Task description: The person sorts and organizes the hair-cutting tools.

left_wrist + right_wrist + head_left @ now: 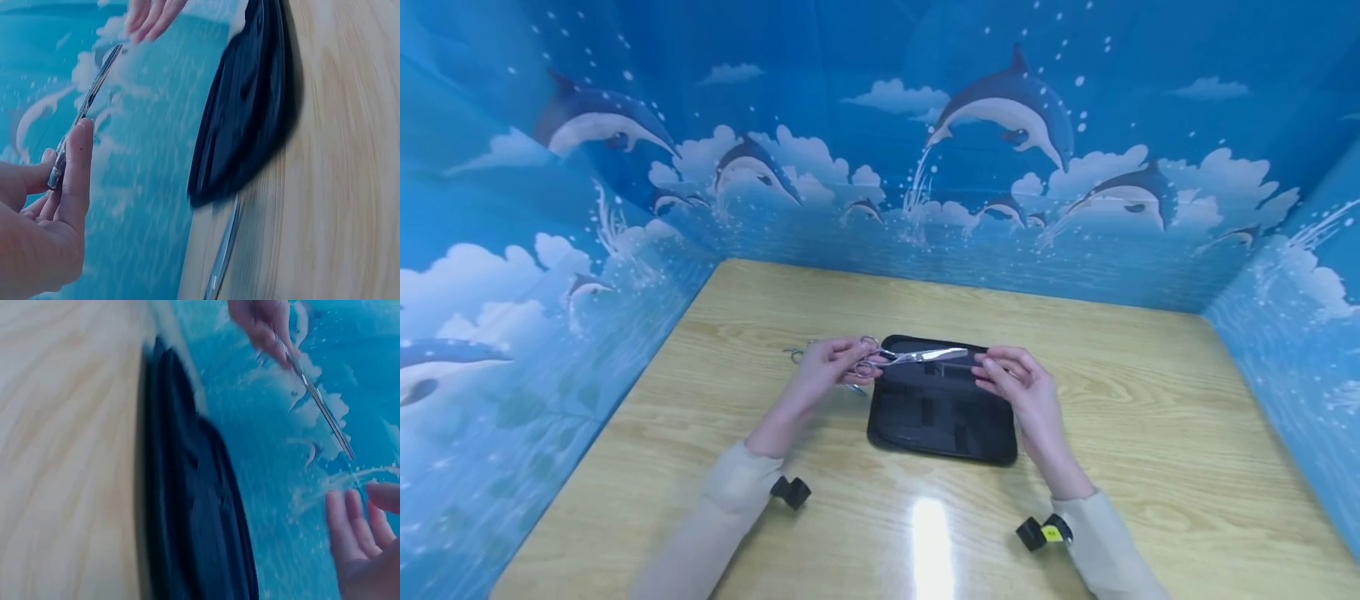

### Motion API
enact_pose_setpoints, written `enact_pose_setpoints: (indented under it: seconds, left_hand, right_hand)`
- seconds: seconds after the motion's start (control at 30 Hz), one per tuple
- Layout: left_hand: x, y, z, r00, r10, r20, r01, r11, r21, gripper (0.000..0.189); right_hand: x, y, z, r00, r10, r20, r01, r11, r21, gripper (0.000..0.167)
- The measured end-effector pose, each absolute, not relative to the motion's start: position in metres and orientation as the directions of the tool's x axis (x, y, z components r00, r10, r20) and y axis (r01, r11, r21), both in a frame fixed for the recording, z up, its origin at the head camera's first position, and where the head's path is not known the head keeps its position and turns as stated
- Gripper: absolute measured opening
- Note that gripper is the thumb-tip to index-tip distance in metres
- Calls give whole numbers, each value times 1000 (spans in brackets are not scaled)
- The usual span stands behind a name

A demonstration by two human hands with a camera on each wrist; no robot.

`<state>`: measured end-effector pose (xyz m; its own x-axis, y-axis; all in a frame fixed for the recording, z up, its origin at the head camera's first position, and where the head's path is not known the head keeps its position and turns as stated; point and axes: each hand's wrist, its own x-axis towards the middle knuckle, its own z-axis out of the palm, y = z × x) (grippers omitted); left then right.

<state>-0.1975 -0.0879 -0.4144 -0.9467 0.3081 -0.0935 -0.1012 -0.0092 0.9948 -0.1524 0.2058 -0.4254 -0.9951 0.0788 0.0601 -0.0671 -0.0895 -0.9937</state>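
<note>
My left hand (pixel 829 364) pinches a pair of silver scissors (pixel 925 356) by the finger-loop end, holding it over a black case (pixel 925 417). The blades point right, toward my right hand (pixel 1028 390). That hand has relaxed fingers, just off the blade tip, with nothing in its grasp. In the right wrist view a gap shows between the scissors' tip (pixel 350 453) and the fingertips (pixel 334 500). Another metal tool with loops (pixel 796 355) lies on the table, partly hidden behind my left hand; a shiny length of metal (pixel 224 250) shows beside the case in the left wrist view.
The case rests on a wood-grain table (pixel 1150 433). Blue dolphin-print sheets (pixel 880 150) stand along the table's back and both sides. Each wrist wears a small black camera, one (pixel 792 492) on the left and one (pixel 1033 533) on the right.
</note>
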Motion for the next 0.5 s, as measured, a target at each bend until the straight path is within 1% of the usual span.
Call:
enact_pose_setpoints:
  seconds: [0.03, 0.13, 0.2, 0.27, 0.33, 0.4, 0.5]
  left_hand:
    - [-197, -96, -414, -951, 293, -99, -101, 7, 995, 35]
    - [-197, -120, -414, -953, 279, -116, -108, 46, 993, 36]
    - [-196, -134, -415, -951, 285, -123, -107, 71, 992, 36]
    - [-194, -145, -417, -948, 289, -130, -107, 93, 990, 35]
    - [-192, -151, -422, -948, 287, -141, -112, 113, 987, 35]
    - [-190, -155, -427, -948, 273, -166, -129, 149, 980, 34]
    - [-189, -154, -435, -941, 265, -210, -166, 177, 970, 32]
  right_hand:
    - [-151, 210, -426, -997, 63, 54, -56, -27, -998, 38]
    - [-147, 225, -430, -999, 3, 38, -36, 229, -973, 40]
    - [-144, 233, -432, -998, -46, 33, -48, 377, -925, 43]
    - [-141, 240, -434, -996, -87, 29, -70, 509, -858, 49]
    - [-139, 243, -437, -993, -119, 18, -85, 582, -808, 61]
    - [-138, 245, -439, -989, -145, -6, -87, 625, -775, 75]
    - [-138, 244, -444, -981, -189, -50, -88, 654, -751, 91]
